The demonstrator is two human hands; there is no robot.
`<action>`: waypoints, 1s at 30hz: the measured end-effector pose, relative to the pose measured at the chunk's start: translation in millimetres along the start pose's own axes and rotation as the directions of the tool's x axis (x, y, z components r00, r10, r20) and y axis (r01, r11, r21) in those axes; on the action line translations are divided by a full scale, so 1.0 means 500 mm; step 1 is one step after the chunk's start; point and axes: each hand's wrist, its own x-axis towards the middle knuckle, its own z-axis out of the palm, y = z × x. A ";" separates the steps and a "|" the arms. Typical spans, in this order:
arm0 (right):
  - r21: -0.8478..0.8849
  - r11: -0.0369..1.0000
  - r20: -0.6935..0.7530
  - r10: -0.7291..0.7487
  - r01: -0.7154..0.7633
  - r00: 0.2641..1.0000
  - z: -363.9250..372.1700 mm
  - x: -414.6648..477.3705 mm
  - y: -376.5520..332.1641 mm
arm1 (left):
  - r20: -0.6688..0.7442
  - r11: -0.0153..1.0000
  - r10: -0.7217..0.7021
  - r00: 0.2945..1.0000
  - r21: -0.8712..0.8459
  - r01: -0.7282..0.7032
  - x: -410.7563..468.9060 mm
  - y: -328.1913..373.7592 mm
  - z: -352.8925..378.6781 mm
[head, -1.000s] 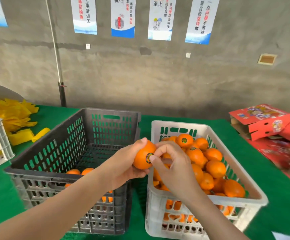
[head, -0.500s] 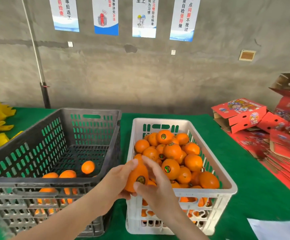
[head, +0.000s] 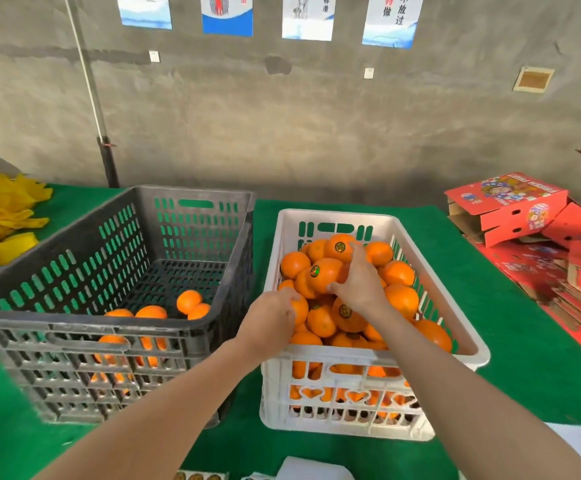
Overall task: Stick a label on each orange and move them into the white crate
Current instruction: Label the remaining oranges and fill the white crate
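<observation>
My right grip (head: 363,287) was clamped round a labelled orange (head: 323,273), held low inside the white crate (head: 334,218). My left grip (head: 271,317) lay on a second orange (head: 300,309) nearer me; whether its fingers were closed I could not tell.

Your white crate (head: 334,352) sits upright, heaped almost to the rim with oranges (head: 401,299); a few show round dark stickers facing up; the labelled orange (head: 327,276) is at the top of the pile, gripped in your right hand (head: 362,285), its sticker (head: 314,271) facing you.
</observation>
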 end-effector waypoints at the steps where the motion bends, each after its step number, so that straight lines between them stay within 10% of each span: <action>1: -0.043 0.999 0.004 -0.007 0.007 1.000 0.002 -0.004 0.000 | 0.004 1.000 0.005 1.000 0.029 -0.005 -0.002 -0.004 0.001; 8: 0.292 0.847 -0.270 -0.373 0.445 0.887 -0.037 -0.198 -0.026 | -0.154 0.988 0.156 0.976 0.032 -0.153 -0.012 -0.015 0.003; 12: 0.351 0.886 0.299 -0.412 0.302 0.861 0.022 -0.358 0.040 | -0.272 0.985 0.132 0.953 -0.073 -0.157 -0.038 -0.013 0.010; 15: -0.095 0.985 0.733 -0.027 0.142 0.679 0.093 -0.408 0.104 | -0.248 0.981 0.065 0.966 -0.161 -0.108 -0.062 -0.012 0.012; 23: -0.217 0.964 0.615 0.015 0.151 0.788 0.167 -0.426 0.124 | -0.381 0.964 0.215 0.899 -0.065 -0.258 -0.262 -0.078 0.044; 26: 0.037 0.999 0.552 -0.041 0.024 0.833 0.139 -0.415 0.123 | 0.023 0.965 -0.181 0.983 -0.188 0.182 -0.330 -0.128 0.078; 30: 0.195 0.981 0.416 -0.085 0.002 0.905 0.093 -0.384 0.122 | 0.485 0.850 -0.415 0.770 -0.095 0.518 -0.363 -0.163 0.111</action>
